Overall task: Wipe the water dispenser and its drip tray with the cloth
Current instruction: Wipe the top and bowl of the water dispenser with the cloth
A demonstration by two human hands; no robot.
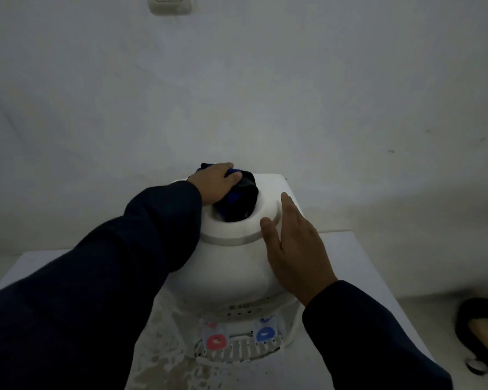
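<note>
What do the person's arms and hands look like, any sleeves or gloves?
The left sleeve and right sleeve are long, plain dark navy, ending at the wrists. The left hand and right hand are bare: no gloves, rings or watch visible.

Plain home room: water dispenser (231, 266) on table (364, 263), wall switch (169, 2), bare white wall (265, 80).

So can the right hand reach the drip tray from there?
Probably yes: the right hand lies open on the dispenser holding nothing, and the drip tray below sits uncovered. The cloth, though, is under the left hand.
</note>
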